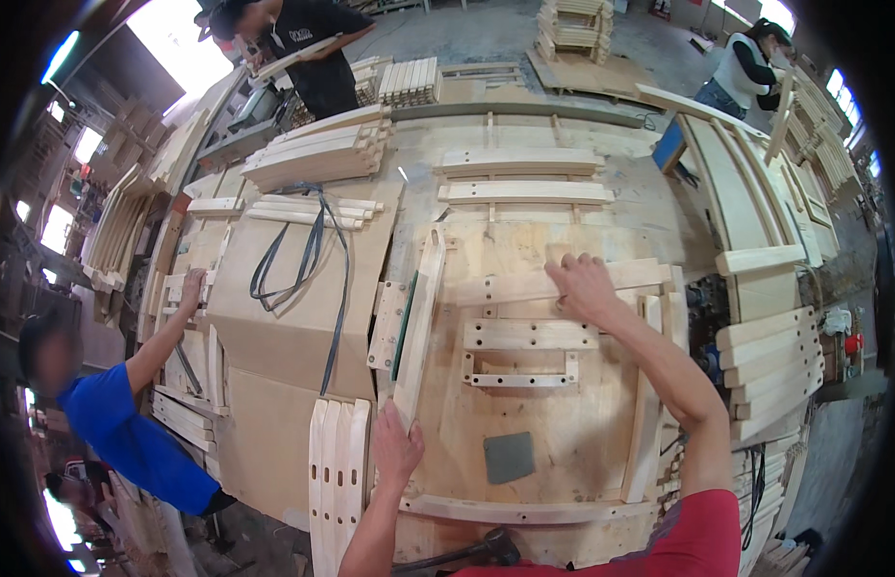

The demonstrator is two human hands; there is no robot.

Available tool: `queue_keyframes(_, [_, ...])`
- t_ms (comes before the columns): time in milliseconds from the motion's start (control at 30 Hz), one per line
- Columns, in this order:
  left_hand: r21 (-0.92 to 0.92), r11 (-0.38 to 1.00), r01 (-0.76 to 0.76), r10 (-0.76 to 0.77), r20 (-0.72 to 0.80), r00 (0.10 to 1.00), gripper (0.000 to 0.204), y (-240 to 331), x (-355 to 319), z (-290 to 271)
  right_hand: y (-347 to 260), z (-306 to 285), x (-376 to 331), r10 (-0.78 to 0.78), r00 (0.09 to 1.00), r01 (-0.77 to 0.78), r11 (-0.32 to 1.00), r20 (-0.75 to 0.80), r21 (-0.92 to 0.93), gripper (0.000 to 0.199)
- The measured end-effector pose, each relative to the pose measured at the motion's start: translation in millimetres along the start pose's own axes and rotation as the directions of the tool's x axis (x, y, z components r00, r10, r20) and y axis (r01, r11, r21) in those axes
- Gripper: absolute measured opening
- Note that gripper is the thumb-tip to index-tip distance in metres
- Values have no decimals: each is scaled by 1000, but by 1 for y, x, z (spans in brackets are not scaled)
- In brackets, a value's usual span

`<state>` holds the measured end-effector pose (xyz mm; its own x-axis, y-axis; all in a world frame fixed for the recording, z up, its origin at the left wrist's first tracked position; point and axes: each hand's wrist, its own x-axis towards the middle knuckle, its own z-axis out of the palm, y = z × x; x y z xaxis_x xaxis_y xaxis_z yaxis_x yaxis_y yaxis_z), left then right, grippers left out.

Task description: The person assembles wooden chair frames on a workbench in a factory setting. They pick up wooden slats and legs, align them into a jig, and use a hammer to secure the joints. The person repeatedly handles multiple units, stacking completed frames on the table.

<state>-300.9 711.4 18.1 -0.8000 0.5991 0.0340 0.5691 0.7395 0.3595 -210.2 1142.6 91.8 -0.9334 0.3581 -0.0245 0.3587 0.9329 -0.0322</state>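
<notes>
My right hand (584,288) is closed over the top of a pale wooden rail (510,288), which lies crosswise on the workbench. At the bench's left side, my left hand (397,447) has its fingers round the near end of a long wooden leg (421,317) that slants away from me. The leg stands beside a block with a dark green strip (405,327). Between my arms sits a small wooden frame (530,335) with dark holes. Nearer to me are a grey-green square sheet (509,458), a long wooden strip (534,510) and a black-headed mallet (500,546).
Slotted wooden pieces (338,471) stand left of my left arm. Cardboard (274,356) with a dark strap (322,260) lies beyond. Drilled boards (769,375) are stacked at right. A person in blue (144,433) works at left; two others are at the back.
</notes>
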Motion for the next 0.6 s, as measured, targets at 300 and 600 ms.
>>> queue_keyframes(300, [-18, 998, 62, -60, 69, 996, 74, 8, 2, -9, -13, 39, 5, -4, 998, -1, 997, 68, 83, 53])
queue_keyframes(600, [-4, 997, 78, -78, 51, 996, 74, -1, -12, -8, -10, 51, 4, -31, 981, -36, 940, 190, 339, 70])
